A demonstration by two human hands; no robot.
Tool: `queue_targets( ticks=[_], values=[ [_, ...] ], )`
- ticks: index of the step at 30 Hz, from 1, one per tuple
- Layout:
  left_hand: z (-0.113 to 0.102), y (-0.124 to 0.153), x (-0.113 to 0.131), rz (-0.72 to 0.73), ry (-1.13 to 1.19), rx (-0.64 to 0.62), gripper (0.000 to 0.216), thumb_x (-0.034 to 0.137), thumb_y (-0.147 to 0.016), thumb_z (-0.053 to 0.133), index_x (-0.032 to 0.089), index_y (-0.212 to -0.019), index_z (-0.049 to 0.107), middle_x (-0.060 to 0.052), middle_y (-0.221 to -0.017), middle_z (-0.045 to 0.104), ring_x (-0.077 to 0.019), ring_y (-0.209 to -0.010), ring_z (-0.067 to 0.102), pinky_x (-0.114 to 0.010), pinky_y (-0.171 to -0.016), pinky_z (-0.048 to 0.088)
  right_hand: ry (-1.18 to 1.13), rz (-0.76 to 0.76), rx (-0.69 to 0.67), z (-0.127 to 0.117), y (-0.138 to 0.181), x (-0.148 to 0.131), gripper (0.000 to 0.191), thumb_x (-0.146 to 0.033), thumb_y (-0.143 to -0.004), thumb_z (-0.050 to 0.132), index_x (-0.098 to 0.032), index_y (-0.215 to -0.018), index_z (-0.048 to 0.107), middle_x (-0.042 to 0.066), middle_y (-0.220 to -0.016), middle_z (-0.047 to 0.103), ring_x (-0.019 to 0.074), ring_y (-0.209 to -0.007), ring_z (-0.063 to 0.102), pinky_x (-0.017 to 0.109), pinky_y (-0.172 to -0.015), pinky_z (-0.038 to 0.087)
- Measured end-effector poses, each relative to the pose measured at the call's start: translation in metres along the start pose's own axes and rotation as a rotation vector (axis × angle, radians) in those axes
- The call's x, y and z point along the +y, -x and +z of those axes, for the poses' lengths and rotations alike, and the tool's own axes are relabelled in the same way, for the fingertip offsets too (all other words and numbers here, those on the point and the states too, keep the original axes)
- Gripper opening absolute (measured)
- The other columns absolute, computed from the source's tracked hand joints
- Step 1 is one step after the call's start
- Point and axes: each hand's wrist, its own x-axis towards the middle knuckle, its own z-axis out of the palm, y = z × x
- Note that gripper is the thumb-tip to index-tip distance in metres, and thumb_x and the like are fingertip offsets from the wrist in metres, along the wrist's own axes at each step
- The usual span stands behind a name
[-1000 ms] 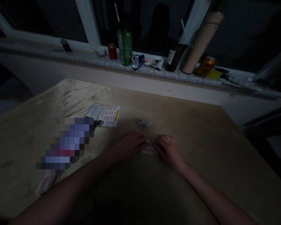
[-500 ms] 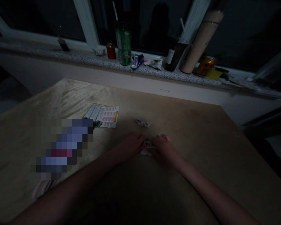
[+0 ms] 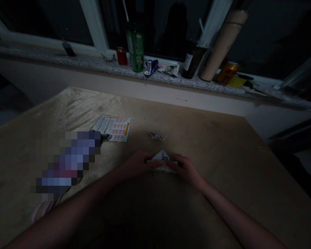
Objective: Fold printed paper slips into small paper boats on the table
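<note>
Between my two hands is a folded piece of printed paper (image 3: 161, 157), with a triangular peak at the top and a straight folded band along its lower edge. My left hand (image 3: 137, 163) grips its left end, thumb along the band. At the right end, my right hand (image 3: 186, 168) pinches the paper between thumb and fingers. Just beyond it, a small folded paper boat (image 3: 158, 137) lies on the table, touched by neither hand.
A printed sheet (image 3: 116, 128) lies left on the table (image 3: 215, 138), beside a pixelated object (image 3: 69, 159). Along the windowsill (image 3: 93, 65) stand a green cup (image 3: 136, 48), a red jar (image 3: 121, 56), a dark cup (image 3: 193, 62), a tall cylinder (image 3: 223, 46) and a gold can (image 3: 227, 73).
My hands have moved apart to the paper's two ends. Its pointed top and lower band, mostly covered before, now show. The small paper boat stays where it was.
</note>
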Motion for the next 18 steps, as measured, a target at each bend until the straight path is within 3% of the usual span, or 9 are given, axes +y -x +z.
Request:
queue_targets(
  ticks=[9, 18],
  values=[
    [0.0024, 0.0046, -0.0033, -0.076, 0.139, -0.097, 0.048, 0.053, -0.086, 0.045, 0.013, -0.075, 0.070, 0.000, -0.061, 0.065, -0.0118, -0.050, 0.054, -0.018, -0.046, 0.035, -0.275, 0.137, -0.113, -0.0003, 0.0018, -0.0004, 0.040, -0.052, -0.084, 0.049, -0.016, -0.082, 0.068, 0.003, -0.075, 0.065, 0.0154, -0.065, 0.056, 0.025, -0.058, 0.043],
    [0.0013, 0.0083, -0.0010, -0.110, 0.169, -0.115, 0.047, 0.053, -0.088, 0.041, 0.014, -0.074, 0.065, 0.000, -0.053, 0.062, -0.0110, -0.044, 0.052, -0.018, -0.044, 0.036, -0.345, 0.250, -0.029, 0.0068, 0.0039, -0.0065, 0.040, -0.055, -0.077, 0.057, -0.016, -0.073, 0.067, 0.001, -0.063, 0.059, 0.0119, -0.054, 0.048, 0.022, -0.049, 0.038]
  ],
)
